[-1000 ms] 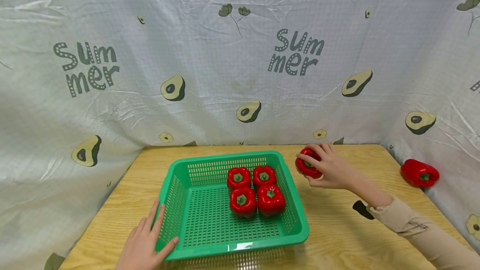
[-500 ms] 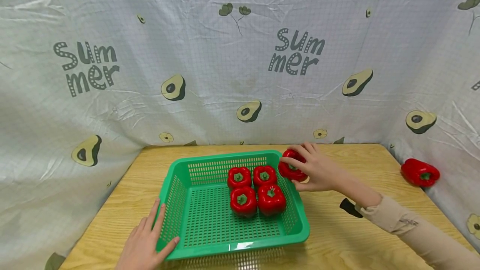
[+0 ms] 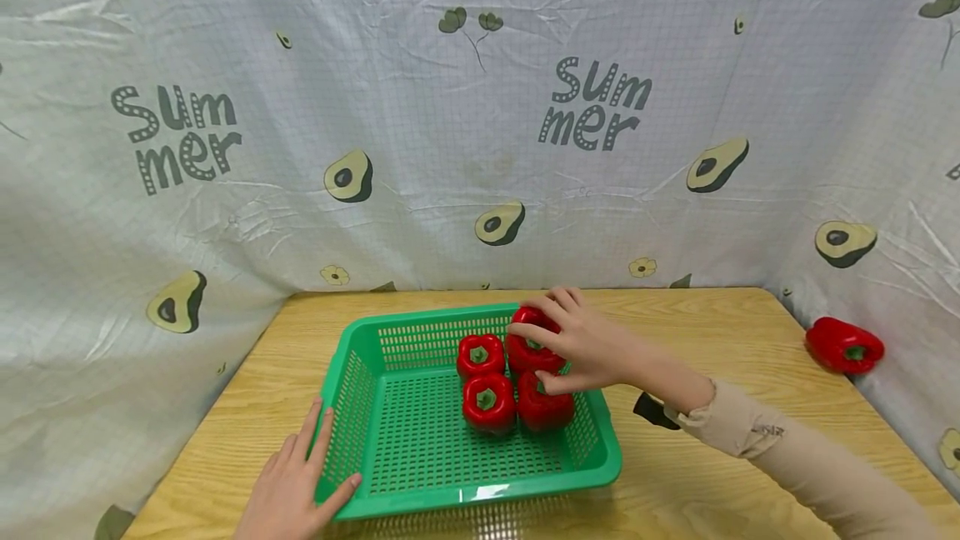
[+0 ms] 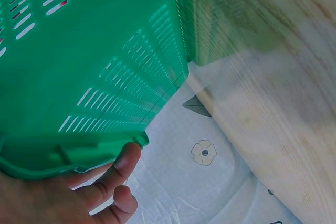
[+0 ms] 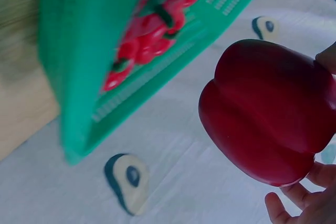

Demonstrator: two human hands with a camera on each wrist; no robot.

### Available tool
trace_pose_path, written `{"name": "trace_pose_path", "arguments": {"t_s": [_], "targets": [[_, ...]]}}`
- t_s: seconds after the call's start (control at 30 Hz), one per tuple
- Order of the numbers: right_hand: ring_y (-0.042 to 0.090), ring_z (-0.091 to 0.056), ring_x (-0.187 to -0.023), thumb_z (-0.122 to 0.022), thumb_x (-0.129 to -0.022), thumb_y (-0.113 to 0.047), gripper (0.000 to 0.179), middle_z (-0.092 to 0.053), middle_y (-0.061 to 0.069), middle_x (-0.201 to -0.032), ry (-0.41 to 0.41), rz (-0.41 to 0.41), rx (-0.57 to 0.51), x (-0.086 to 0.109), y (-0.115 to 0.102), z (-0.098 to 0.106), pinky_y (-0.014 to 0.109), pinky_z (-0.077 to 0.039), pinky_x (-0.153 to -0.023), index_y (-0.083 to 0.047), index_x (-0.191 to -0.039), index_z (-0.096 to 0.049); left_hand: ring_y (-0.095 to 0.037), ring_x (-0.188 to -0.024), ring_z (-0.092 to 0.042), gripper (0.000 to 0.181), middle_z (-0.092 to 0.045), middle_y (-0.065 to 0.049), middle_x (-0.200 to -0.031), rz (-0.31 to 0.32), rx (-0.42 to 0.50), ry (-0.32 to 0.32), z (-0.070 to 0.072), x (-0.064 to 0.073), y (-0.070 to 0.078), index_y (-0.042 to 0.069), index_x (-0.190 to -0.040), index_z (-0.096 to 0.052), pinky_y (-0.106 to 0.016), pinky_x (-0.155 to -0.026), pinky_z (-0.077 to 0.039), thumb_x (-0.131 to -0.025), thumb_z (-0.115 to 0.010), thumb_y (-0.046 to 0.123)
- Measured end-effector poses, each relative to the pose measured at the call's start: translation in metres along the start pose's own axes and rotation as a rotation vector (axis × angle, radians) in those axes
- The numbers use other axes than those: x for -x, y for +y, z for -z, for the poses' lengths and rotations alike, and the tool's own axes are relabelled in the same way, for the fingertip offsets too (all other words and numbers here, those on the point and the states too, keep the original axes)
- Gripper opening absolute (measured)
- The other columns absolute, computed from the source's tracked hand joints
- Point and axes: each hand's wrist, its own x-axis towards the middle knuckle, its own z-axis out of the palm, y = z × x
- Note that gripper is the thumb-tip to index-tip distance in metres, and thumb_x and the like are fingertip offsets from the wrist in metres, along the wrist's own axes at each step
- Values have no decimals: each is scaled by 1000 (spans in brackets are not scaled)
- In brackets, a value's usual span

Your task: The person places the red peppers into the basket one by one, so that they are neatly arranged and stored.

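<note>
In the head view my right hand grips a red bell pepper over the right side of the green plastic basket. Thumb and fingers spread around the pepper's sides, and its glossy skin fills much of the right wrist view. Below it, a bell pepper, another bell pepper and a third bell pepper stand stem-up inside the basket. The pepper at the back right is hidden by the hand and held pepper. My left hand rests at the basket's front-left corner, fingers extended along the rim.
One more red bell pepper lies on its side at the table's right edge, beside the hanging cloth. The wooden table carries the basket. A white cloth with avocado prints encloses the back and sides.
My right hand has carried the bell pepper leftward from beyond the basket's right rim to over the peppers inside. My left hand has stayed at the corner.
</note>
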Motion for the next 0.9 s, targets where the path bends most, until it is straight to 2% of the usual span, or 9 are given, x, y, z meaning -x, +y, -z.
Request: {"name": "trace_pose_path", "arguments": {"t_s": [0.17, 0.5, 0.67, 0.9], "targets": [[19, -40, -89, -61, -67, -34, 49, -51, 7, -110, -8, 11, -17, -19, -6, -9, 35, -33, -72, -17, -113, -56, -38, -104, -51, 87, -28, -21, -141, 5, 4, 5, 0, 0, 1, -2, -138, -28, -51, -77, -45, -77, -59, 52], [17, -39, -93, -58, -68, -33, 49, -51, 1, -106, -57, -32, -85, -48, -15, -35, 33, -33, -78, -14, -113, -49, -37, -104, -51, 87, -28, -20, -142, 5, 7, 1, 2, 0, 1, -2, -137, -30, -50, -75, -45, -76, -59, 52], [16, -39, -93, -56, -72, -34, 51, -50, 1, -110, -125, -48, -75, -59, -18, -48, 35, -34, -80, -13, -117, -47, -38, -104, -51, 86, -28, -20, -142, -2, 8, 23, 0, 0, 1, -2, -137, -31, -51, -76, -45, -76, -60, 51], [19, -43, -100, -56, -81, -43, 53, -46, 3, -120, -247, -41, 17, -73, -23, -64, 40, -37, -83, -15, -124, -43, -38, -104, -51, 85, -28, -20, -141, -1, 8, 30, -1, 0, 1, -2, -136, -32, -51, -76, -45, -76, -60, 51]]}}
